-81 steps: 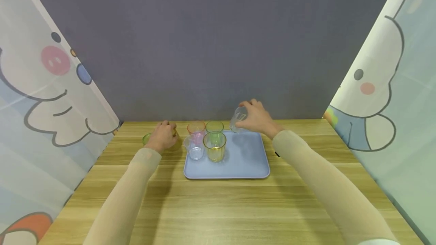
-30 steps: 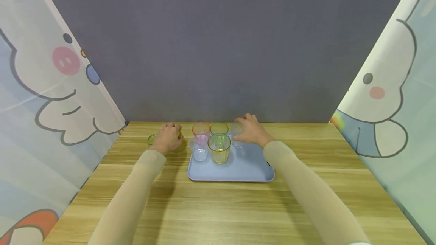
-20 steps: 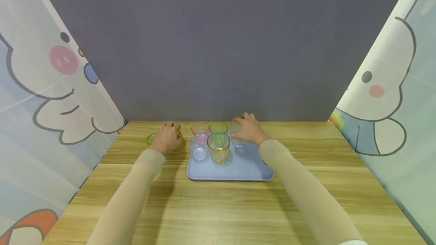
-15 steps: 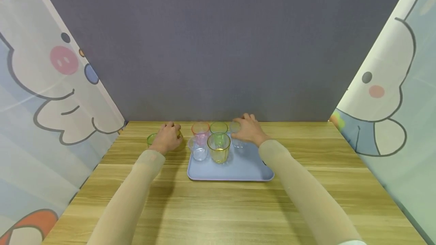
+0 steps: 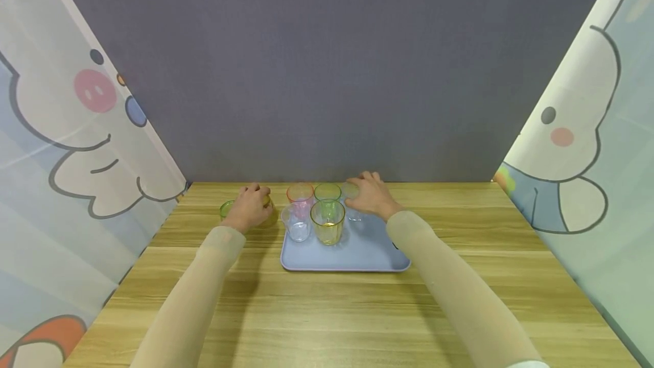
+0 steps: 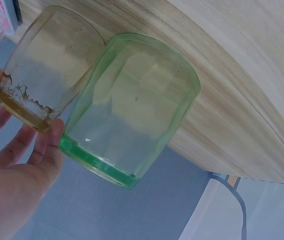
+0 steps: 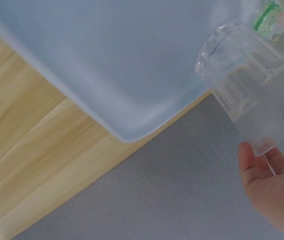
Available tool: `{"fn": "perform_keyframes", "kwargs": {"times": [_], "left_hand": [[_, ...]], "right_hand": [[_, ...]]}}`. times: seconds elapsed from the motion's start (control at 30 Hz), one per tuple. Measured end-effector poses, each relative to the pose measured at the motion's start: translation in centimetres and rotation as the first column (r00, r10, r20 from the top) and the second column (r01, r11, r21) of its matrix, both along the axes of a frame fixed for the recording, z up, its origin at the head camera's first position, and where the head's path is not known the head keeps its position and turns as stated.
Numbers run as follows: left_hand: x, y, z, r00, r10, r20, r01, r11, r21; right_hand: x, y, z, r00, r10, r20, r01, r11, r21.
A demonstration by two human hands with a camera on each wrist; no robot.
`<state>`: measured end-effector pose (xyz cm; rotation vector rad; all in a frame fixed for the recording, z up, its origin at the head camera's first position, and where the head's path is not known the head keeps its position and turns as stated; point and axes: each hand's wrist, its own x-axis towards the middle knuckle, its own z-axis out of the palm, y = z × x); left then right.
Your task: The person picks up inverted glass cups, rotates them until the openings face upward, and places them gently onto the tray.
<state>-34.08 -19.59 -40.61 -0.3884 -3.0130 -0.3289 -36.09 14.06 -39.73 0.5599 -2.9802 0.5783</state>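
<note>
Left hand (image 5: 248,207) grasps amber cup (image 6: 44,75) on tabletop (image 5: 327,317), beside green cup (image 6: 132,107). Right hand (image 5: 370,196) fingers curl round clear cup (image 7: 244,95), upright on tray (image 5: 363,246), steadying it.

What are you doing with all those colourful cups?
A person is handling see-through plastic cups at a wooden table. The right hand holds a clear ribbed cup at the back of a pale blue tray. A pink cup, a green cup, a yellow cup and another clear cup stand on the tray. The left hand touches an amber cup beside a second green cup, both off the tray.
</note>
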Motion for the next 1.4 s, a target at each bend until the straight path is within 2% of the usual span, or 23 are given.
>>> {"fn": "perform_keyframes", "kwargs": {"times": [0.3,0.53,0.83,1.07,1.2,1.4], "left_hand": [[0.1,0.0,0.0,1.000,-0.019,-0.005,0.019,1.000,-0.013],[0.0,-0.2,0.1,1.000,-0.019,0.025,0.021,0.998,-0.055],[0.3,-0.2,0.0,0.999,-0.042,0.019,0.044,0.996,-0.076],[0.4,-0.5,-0.6,0.997,-0.071,-0.030,0.068,0.993,-0.096],[0.2,-0.5,-0.4,0.995,-0.086,-0.059,0.081,0.992,-0.094],[0.6,-0.3,-0.1,0.989,-0.111,-0.097,0.102,0.990,-0.098]], "right_hand": [[0.7,0.8,0.3,0.999,0.031,-0.032,-0.032,0.998,-0.045],[1.6,1.9,0.4,0.998,0.049,-0.044,-0.051,0.998,-0.040],[2.6,3.9,0.2,0.997,0.027,-0.078,-0.027,1.000,-0.002],[4.0,4.1,0.4,0.997,0.034,-0.070,-0.031,0.999,0.043],[5.1,3.7,0.8,0.997,0.051,-0.059,-0.049,0.998,0.042],[6.1,2.9,0.9,0.998,0.049,-0.035,-0.048,0.999,0.009]]}}
